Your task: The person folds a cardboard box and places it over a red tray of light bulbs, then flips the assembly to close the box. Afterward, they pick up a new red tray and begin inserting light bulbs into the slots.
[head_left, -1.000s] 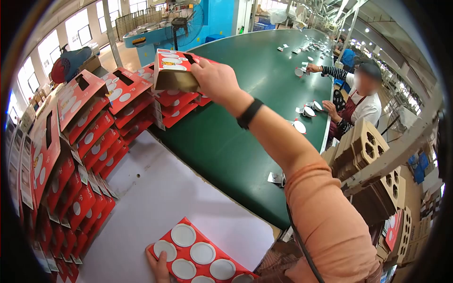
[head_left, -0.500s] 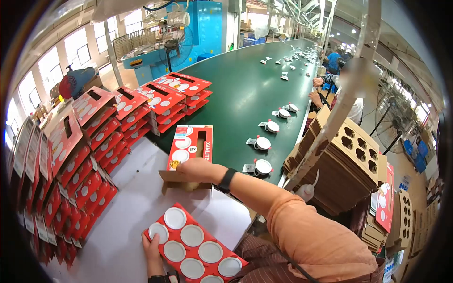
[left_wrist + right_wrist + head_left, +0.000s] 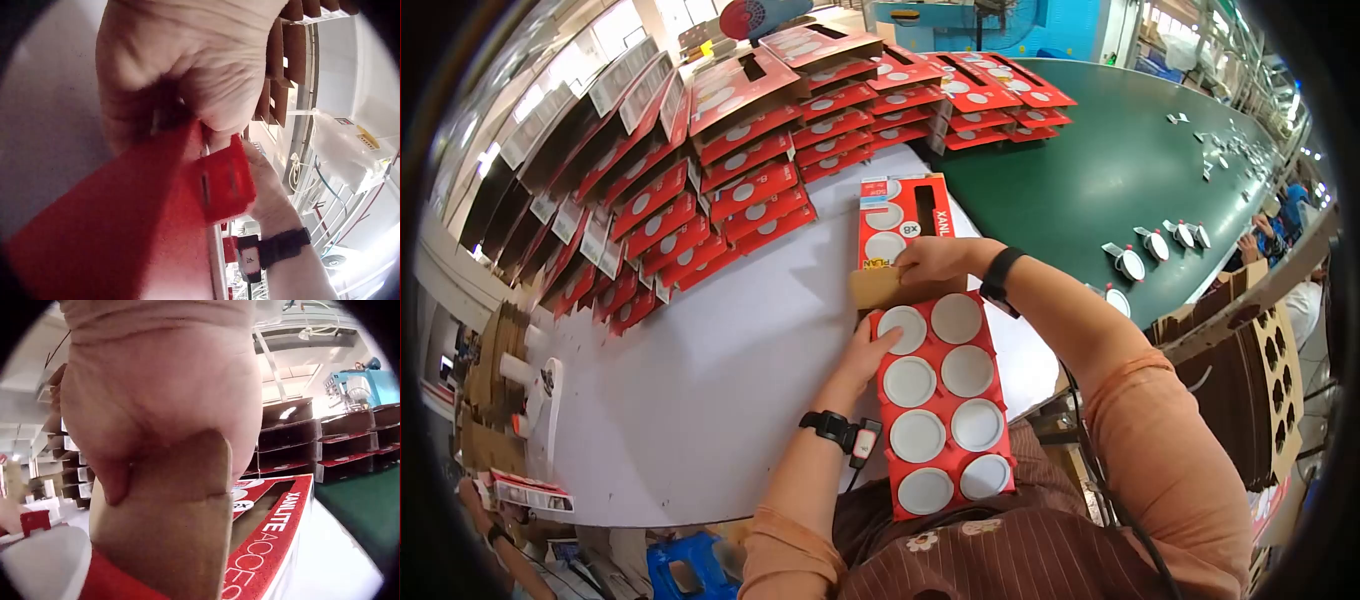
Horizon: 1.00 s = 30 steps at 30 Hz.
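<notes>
The red tray [image 3: 945, 392], holding white discs in two columns of four, is at lower centre of the head view, slanting slightly, its lower end over the person's striped apron [image 3: 1000, 560]. The left hand [image 3: 866, 352] grips the tray at its upper left corner, thumb on the face by the topmost left disc. Just beyond the tray's upper end, a red carton [image 3: 910, 215] marked "x8", with a dark slot in its face, lies on the white table [image 3: 700, 400]. The right hand [image 3: 935, 260] pinches the carton's brown flap [image 3: 169, 519] at the end nearest the tray. Dark bands are noted on both wrists. From upper left to upper centre stand tiered rows of red cartons [image 3: 750, 190], the rightmost on the green surface [image 3: 1080, 180]. Along the right part of that surface lie white round-faced pieces [image 3: 1157, 246], with smaller ones farther off. At right is a stack of brown cardboard sheets [image 3: 1270, 380] with cut-outs. At lower left, another person's arm [image 3: 525, 570] is visible near a blue object [image 3: 690, 570], whose nature cannot be told.
</notes>
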Each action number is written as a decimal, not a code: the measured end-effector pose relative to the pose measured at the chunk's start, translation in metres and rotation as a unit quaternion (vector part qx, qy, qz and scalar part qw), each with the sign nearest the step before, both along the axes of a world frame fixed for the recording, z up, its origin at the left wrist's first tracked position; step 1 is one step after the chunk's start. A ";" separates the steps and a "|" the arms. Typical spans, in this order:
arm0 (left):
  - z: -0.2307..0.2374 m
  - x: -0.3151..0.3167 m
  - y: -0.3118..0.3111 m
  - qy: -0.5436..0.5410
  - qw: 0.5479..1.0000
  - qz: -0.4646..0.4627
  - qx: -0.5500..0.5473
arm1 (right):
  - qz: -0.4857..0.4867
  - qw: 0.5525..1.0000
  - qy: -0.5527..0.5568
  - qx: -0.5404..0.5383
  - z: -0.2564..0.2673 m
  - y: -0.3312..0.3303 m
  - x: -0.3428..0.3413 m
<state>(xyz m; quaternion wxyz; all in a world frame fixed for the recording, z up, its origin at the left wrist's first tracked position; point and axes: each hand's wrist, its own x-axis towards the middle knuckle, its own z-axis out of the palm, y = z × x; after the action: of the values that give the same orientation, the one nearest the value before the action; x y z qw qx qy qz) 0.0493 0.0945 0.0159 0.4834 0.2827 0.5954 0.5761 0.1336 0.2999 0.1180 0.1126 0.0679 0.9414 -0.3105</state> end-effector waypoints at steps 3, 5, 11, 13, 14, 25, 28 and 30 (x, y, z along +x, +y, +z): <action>0.005 0.003 0.002 0.000 1.000 0.001 -0.009 | -0.016 1.000 0.013 -0.008 0.007 -0.002 0.016; 0.008 0.003 0.004 -0.007 1.000 0.000 -0.009 | -0.024 0.997 0.058 -0.036 0.013 -0.005 0.035; 0.013 -0.004 0.005 0.007 1.000 0.017 -0.016 | -0.412 0.880 0.235 -0.026 -0.036 -0.010 0.141; 0.014 -0.003 0.007 0.004 1.000 0.005 -0.001 | -0.431 0.871 0.188 -0.141 -0.059 -0.039 0.149; 0.014 -0.001 0.009 0.002 1.000 -0.003 0.016 | -0.425 0.865 0.192 -0.183 -0.061 -0.056 0.150; 0.047 0.008 -0.044 0.037 0.997 0.045 0.052 | -0.421 0.787 0.169 -0.419 -0.017 -0.116 0.132; 0.037 0.002 -0.073 0.032 0.993 0.110 0.033 | -0.398 0.833 0.161 -0.350 -0.065 -0.093 0.120; 0.030 -0.002 -0.086 0.027 0.991 0.129 0.018 | -0.379 0.896 0.189 -0.131 -0.068 -0.087 0.116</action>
<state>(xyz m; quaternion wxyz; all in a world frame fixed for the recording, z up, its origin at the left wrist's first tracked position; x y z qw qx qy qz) 0.0470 0.0081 0.0458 0.3836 0.2271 0.6292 0.6367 0.2499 0.2130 0.0498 -0.1859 0.3446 0.7988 -0.4568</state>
